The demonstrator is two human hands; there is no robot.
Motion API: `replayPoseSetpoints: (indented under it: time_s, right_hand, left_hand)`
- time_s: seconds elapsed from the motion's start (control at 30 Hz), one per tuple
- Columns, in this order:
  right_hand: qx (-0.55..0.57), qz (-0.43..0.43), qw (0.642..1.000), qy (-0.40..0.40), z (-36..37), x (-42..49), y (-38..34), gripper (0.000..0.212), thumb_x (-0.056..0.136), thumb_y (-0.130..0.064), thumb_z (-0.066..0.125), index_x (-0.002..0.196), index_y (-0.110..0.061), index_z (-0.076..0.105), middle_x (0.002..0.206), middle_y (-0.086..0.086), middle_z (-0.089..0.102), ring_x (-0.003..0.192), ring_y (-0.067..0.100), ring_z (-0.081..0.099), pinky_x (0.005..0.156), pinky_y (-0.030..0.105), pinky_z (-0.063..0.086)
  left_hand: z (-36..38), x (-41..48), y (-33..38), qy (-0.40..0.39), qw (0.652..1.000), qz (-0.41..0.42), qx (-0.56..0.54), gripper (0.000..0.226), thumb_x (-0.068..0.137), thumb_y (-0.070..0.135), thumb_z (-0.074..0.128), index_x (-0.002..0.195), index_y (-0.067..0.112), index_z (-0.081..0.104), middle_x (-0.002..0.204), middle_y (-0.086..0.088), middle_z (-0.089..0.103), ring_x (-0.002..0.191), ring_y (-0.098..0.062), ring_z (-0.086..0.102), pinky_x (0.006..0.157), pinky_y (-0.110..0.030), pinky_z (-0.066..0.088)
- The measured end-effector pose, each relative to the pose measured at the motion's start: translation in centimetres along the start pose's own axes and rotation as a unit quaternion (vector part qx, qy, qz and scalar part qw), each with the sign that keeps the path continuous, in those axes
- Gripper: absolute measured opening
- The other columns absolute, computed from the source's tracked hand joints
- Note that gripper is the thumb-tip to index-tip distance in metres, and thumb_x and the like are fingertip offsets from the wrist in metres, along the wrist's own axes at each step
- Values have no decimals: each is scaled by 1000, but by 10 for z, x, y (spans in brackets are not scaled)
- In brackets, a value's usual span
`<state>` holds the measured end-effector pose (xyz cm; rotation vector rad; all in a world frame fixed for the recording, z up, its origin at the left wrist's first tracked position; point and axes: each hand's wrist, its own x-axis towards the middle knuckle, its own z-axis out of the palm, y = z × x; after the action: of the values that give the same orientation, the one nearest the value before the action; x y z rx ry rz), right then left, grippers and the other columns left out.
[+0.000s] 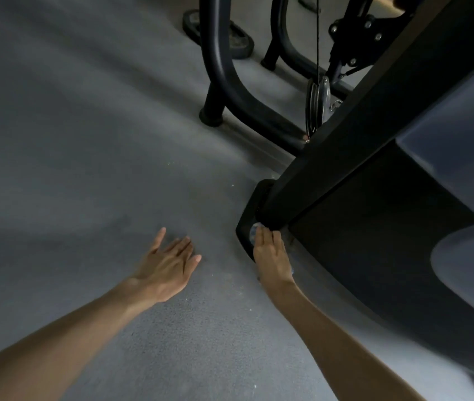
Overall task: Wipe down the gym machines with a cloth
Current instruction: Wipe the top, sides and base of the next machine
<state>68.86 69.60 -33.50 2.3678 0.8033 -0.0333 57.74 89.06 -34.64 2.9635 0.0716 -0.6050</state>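
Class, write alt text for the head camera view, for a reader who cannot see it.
A person's right hand presses a pale cloth flat against the black base foot of a gym machine. The left hand is open with straight fingers over the grey floor. Behind stand a curved dark tube frame and a cable pulley.

Cloth (252, 231) mostly beneath right hand (272, 256)

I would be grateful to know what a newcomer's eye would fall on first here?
The right hand presses a pale crumpled cloth onto the black foot of the large dark gym machine, right of centre. The left hand hovers open over the grey speckled floor beside it.
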Motion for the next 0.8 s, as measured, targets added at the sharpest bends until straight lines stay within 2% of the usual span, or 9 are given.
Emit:
replayPoseSetpoints:
  time_s: [0.03,0.1,0.2,0.27,0.33,0.5,0.67,0.73,0.8]
  right_hand:
    - [4,4,1000,5,-7,4,2,81,86,10,54,148,11,1,149,24,27,130,35,35,113,37,26]
    - [19,13,1000,17,-16,16,-2,69,86,9,54,145,10,19,142,21,38,123,31,42,109,34,30]
    - [22,35,998,49,-33,30,-7,50,87,-11,63,134,0,50,124,10,58,107,20,55,98,26,41]
    - [52,38,998,23,-34,28,-8,47,91,-7,55,136,1,46,128,12,55,111,22,54,98,28,41]
    - [78,21,997,7,-24,17,-6,53,93,0,48,143,8,31,138,19,45,122,30,46,105,32,36]
    - [127,11,992,-16,-17,-6,13,85,83,-8,72,148,6,18,143,17,40,130,30,37,112,32,30]
    - [107,23,993,-37,-25,0,7,87,82,-15,76,147,6,21,142,16,42,125,28,41,109,30,32]
    - [66,13,997,-29,-29,8,3,74,85,-15,72,143,6,31,137,17,44,120,27,45,106,31,36]
    - [26,3,999,-26,-38,19,-4,43,91,-7,60,131,3,48,127,18,51,113,27,50,98,31,41]
  left_hand:
    - [-3,-2,1,-11,1000,-3,8,61,104,40,-7,157,13,8,165,-2,6,151,-12,5,103,-40,-37]
    - [-8,-4,4,-35,999,-2,18,53,107,31,0,157,13,5,165,-5,3,152,-16,3,111,-46,-30]
    - [-13,-7,6,-55,997,19,60,50,108,23,4,156,11,-1,164,-12,-2,152,-23,1,116,-52,-19]
    - [-14,-10,6,-60,996,19,67,51,107,25,3,156,10,-4,164,-11,-7,152,-22,-3,118,-52,-16]
    - [-16,-15,9,-59,997,10,54,53,106,29,0,155,10,-7,164,-8,-12,151,-19,-8,117,-49,-18]
    - [-21,-20,14,-60,996,33,62,52,107,27,0,155,11,-6,164,-7,-11,151,-18,-6,112,-46,-24]
    - [-26,-29,15,-82,993,52,64,51,107,19,6,156,10,-4,164,-14,-6,152,-23,-3,118,-52,-15]
    - [-24,-28,13,-67,996,32,43,52,107,25,4,156,9,-1,164,-14,-6,152,-23,-5,119,-49,-15]
    - [-17,-23,8,-53,999,-5,14,56,106,34,2,156,8,1,164,-10,-10,151,-20,-8,119,-45,-16]
